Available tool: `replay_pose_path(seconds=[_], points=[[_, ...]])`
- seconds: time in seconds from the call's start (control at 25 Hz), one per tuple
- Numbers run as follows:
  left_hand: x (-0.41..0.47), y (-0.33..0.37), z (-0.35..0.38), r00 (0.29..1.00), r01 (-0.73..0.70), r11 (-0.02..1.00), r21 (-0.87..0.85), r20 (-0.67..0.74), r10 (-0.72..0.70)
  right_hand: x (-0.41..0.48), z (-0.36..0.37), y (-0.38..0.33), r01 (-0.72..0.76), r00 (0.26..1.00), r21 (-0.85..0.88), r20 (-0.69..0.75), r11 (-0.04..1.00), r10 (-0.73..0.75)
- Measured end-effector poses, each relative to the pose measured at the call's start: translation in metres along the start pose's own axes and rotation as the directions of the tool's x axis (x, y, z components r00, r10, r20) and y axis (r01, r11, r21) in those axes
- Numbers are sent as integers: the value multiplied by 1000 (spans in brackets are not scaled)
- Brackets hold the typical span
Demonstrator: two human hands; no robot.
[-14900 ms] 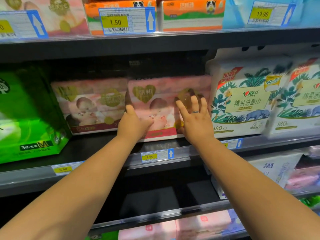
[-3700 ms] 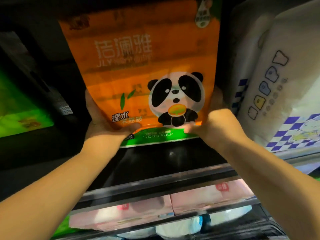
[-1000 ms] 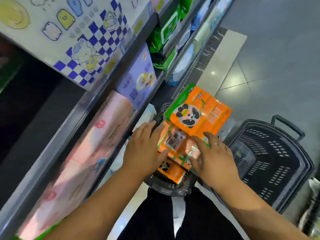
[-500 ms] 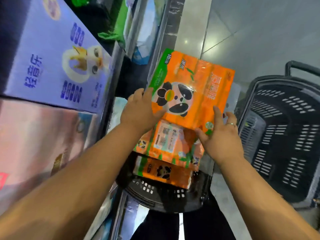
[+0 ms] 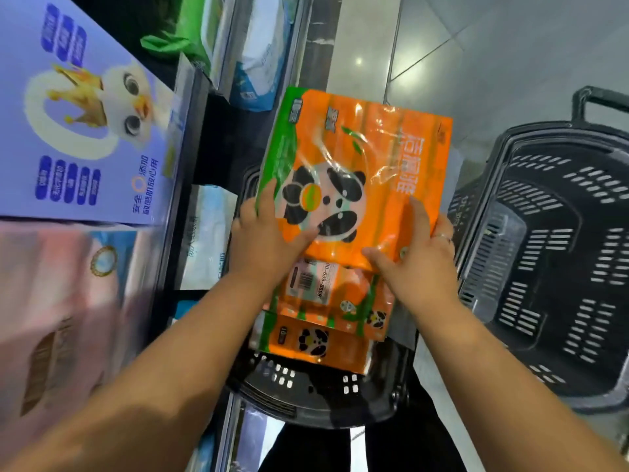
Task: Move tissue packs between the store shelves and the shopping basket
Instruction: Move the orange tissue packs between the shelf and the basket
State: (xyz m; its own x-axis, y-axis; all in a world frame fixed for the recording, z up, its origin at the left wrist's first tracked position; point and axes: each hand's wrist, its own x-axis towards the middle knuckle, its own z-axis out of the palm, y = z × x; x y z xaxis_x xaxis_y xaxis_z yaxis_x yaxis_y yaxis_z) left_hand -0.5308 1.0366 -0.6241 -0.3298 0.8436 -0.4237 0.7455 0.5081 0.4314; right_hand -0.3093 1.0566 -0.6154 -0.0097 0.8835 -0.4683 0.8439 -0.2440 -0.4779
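Orange film under both palms: left hand clamped on the near-left corner of the orange panda pack, fingers flat over the panda print, right hand pinching the near-right edge, thumb on top, ring visible. Held flat above the loaded basket, label side up. Compared with half a second back, lifted a little clear and turned squarer to the stack, with more of the barcode pack below exposed; a second back, still tilted and low against that stack. Probably a pack coming to rest on the pile or being shifted to sit square, so one more shelf-to-basket move nearly complete. Beneath the held pack, two more orange packs, the lowest pack showing a small panda, both inside the loaded basket. Right of that basket, an empty basket, black and slotted, on grey floor tile. Left of it, shelf edges with a lilac box, pink packs blurred, green and white bags further up.
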Motion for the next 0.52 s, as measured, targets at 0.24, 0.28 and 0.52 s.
replay_pose_path(seconds=[0.24, 0.28, 0.52], points=[[-95, -20, 6, 991, 132, 990, -46, 22, -131, -76, 8, 26, -33, 996, 18, 82, 999, 32], [-113, -20, 9, 988, 151, 987, -55, 48, -149, -82, 8, 33, -27, 994, 27, 103, 999, 24], [-141, -22, 29, 982, 125, 992, -2, 144, -124, -69, 8, 53, -14, 991, -86, 132, 996, 26]])
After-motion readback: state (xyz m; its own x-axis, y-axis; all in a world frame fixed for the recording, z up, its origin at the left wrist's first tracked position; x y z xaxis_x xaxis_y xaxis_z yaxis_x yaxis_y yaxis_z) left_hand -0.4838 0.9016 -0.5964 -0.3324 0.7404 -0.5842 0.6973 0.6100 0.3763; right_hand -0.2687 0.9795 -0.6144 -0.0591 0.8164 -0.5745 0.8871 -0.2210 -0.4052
